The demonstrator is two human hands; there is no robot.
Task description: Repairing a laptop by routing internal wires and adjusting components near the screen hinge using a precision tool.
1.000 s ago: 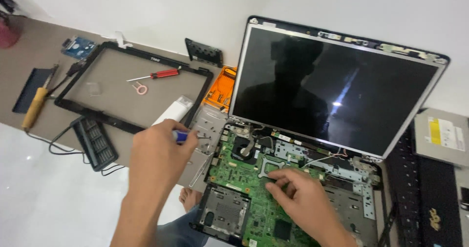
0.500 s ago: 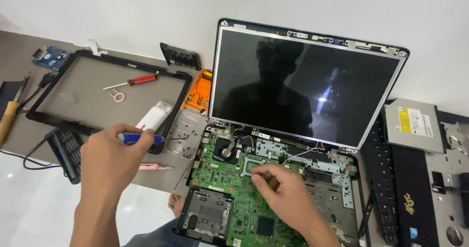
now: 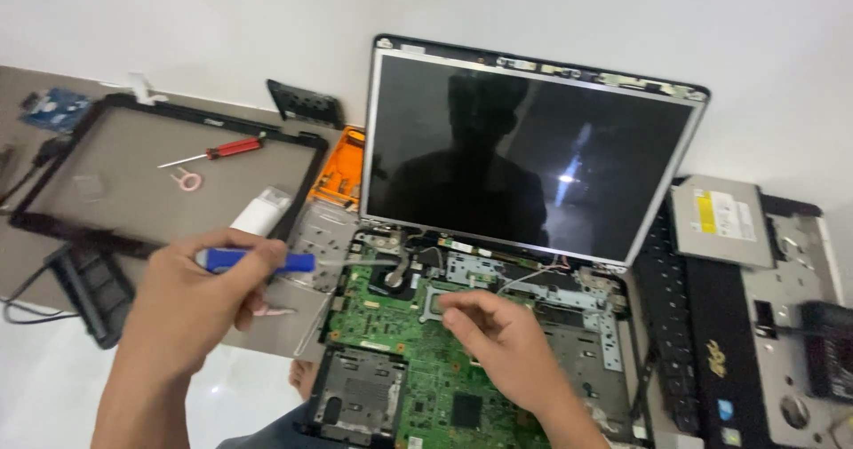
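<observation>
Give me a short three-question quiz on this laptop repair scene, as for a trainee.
1. True or false: the left hand holds a blue-handled screwdriver.
2. Where do the right hand's fingertips rest? A) on the green circuit board B) on the dark screen C) on the silver disc drive
3. What colour is the handle of the screwdriver lying inside the black screen frame?

Key: 1 true. 2 A. 3 red: the red-handled screwdriver.

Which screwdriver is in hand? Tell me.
The blue-handled screwdriver, gripped in the left hand with its tip toward the green circuit board. The red-handled screwdriver lies untouched inside the black screen frame.
</observation>
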